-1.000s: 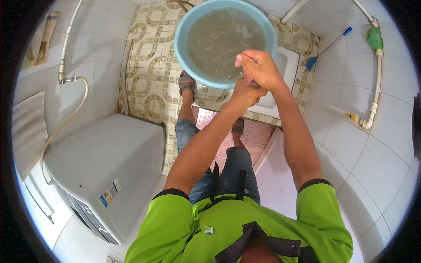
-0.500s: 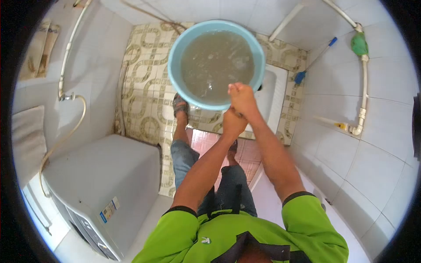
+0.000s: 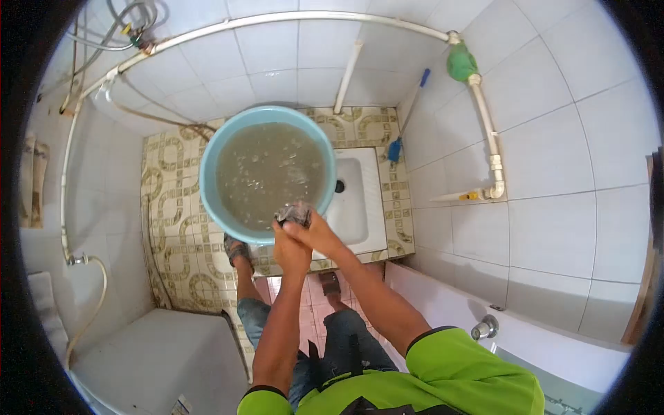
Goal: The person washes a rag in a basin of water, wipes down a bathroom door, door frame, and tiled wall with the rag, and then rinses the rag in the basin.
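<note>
A light-blue basin (image 3: pixel 209 173) full of murky, grey-brown water (image 3: pixel 266 169) stands on the tiled floor. Over its near rim, a small bunched-up dark grey wet cloth (image 3: pixel 294 214) pokes up from between my hands; whether it is a rag or a garment I cannot make out. My left hand (image 3: pixel 290 250) is closed around the lower part of the cloth. Pressed against it from the right, my right hand (image 3: pixel 319 235) grips the same cloth, its fingers partly hidden.
Right of the basin lies a white squat toilet (image 3: pixel 370 207) with a dark drain hole. A blue brush (image 3: pixel 395 149) leans on the wall behind it. At lower left is a grey appliance (image 3: pixel 159 353); at lower right, a white bathtub (image 3: pixel 443 308). Pipes (image 3: pixel 304 15) run along the walls.
My view has swung, so the basin and hands now appear lower and further left. My hands have turned, and the dark cloth now shows between them; earlier they hid it.
</note>
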`<state>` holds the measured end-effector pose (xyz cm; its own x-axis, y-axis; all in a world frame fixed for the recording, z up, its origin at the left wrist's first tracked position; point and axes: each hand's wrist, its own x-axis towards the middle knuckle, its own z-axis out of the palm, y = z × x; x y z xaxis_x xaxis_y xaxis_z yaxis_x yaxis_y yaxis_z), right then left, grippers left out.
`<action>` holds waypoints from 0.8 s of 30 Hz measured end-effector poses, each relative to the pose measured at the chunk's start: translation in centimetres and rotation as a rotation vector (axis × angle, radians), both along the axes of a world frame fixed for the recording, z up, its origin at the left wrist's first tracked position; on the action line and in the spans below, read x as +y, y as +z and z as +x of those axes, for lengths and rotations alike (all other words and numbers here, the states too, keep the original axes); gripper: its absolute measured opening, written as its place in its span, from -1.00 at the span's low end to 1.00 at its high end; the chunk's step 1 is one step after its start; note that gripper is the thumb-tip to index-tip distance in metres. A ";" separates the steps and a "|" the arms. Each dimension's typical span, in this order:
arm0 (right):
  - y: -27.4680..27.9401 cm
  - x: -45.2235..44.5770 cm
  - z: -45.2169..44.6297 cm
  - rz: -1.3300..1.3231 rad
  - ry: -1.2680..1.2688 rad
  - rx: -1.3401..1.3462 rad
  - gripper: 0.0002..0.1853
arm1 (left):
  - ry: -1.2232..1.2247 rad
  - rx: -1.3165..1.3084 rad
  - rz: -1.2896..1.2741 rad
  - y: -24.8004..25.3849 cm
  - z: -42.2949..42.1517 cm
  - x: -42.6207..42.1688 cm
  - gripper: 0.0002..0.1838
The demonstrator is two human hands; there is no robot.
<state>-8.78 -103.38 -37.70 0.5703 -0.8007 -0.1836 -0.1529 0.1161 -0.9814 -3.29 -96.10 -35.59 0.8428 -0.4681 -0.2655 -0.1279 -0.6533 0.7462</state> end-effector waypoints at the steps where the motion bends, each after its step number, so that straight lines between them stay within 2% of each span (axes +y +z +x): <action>1: -0.1 0.4 -0.9 0.191 0.026 -0.064 -0.42 | -0.097 -0.011 -0.075 -0.4 0.0 0.1 -0.46; 2: -0.3 0.5 -1.8 0.385 0.053 -0.130 -0.40 | -0.193 -0.021 -0.146 -0.8 0.0 0.2 -0.43; 3: -0.5 0.3 -2.8 0.370 -0.021 -0.118 -0.45 | -0.381 0.113 -0.127 1.1 0.6 0.3 -0.35; 4: -0.7 -0.2 -3.9 0.370 -0.027 -0.118 -0.45 | -0.388 0.114 -0.127 0.6 0.7 0.7 -0.35; 6: -1.0 -0.9 -5.8 0.668 -0.167 -0.177 -0.49 | -0.368 0.406 -0.295 -1.5 1.0 2.6 -0.32; 7: 0.1 -1.3 -6.5 0.579 -0.159 -0.127 -0.51 | -0.355 0.269 -0.259 -2.2 1.2 3.2 -0.34; 8: 1.1 -1.5 -7.0 0.599 -0.143 -0.132 -0.51 | -0.340 0.259 -0.241 -2.8 1.4 4.0 -0.34; 9: 1.8 -1.5 -7.4 0.530 -0.114 -0.110 -0.52 | -0.290 0.423 -0.248 -2.7 1.3 4.6 -0.35; 10: 2.2 -1.3 -7.7 0.463 -0.074 -0.091 -0.52 | -0.225 0.581 -0.260 -2.0 1.3 5.0 -0.36; 11: 2.6 -0.8 -7.9 0.495 -0.035 -0.100 -0.52 | -0.284 0.481 -0.265 -1.2 0.7 5.5 -0.31; 13: 3.4 -0.1 -8.1 0.174 0.054 0.060 -0.52 | -0.305 0.487 -0.349 2.4 -1.0 6.0 -0.25; 14: 4.5 0.3 -7.9 0.192 0.094 0.042 -0.52 | -0.267 0.462 -0.335 4.4 -1.4 6.3 -0.25; 16: 7.3 1.3 -8.3 0.107 0.273 0.218 -0.53 | -0.384 0.508 -0.178 6.9 -1.9 7.2 -0.38; 17: 7.6 1.5 -8.7 0.127 0.380 0.299 -0.55 | -0.361 0.495 -0.174 6.9 -1.9 8.0 -0.38; 18: 7.4 1.9 -9.2 0.129 0.398 0.292 -0.55 | -0.356 0.595 -0.274 6.6 -2.1 8.9 -0.49; 19: 6.9 2.3 -9.9 0.272 0.371 0.151 -0.56 | -0.355 0.697 -0.378 6.3 -2.4 9.6 -0.59; 20: 6.7 2.7 -10.6 0.414 0.339 0.012 -0.56 | -0.347 0.695 -0.378 6.1 -2.8 10.2 -0.59; 21: 6.8 3.2 -11.0 0.414 0.341 0.008 -0.56 | -0.139 0.904 -0.498 6.3 -2.8 10.6 -0.66; 22: 6.9 3.7 -11.1 0.607 0.251 -0.095 -0.57 | 0.076 1.104 -0.615 6.4 -2.8 10.9 -0.71; 23: 7.0 4.1 -11.2 0.801 0.157 -0.197 -0.57 | 0.065 1.040 -0.618 6.2 -3.0 11.1 -0.69; 24: 7.2 4.6 -11.2 0.806 0.154 -0.199 -0.57 | 0.064 1.041 -0.611 6.0 -3.4 11.3 -0.69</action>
<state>-19.97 -98.78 -30.50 0.7444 -0.3785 -0.5501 -0.0574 0.7845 -0.6175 -6.70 -84.82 -29.61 0.3836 -0.7184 -0.5802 0.7378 -0.1394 0.6604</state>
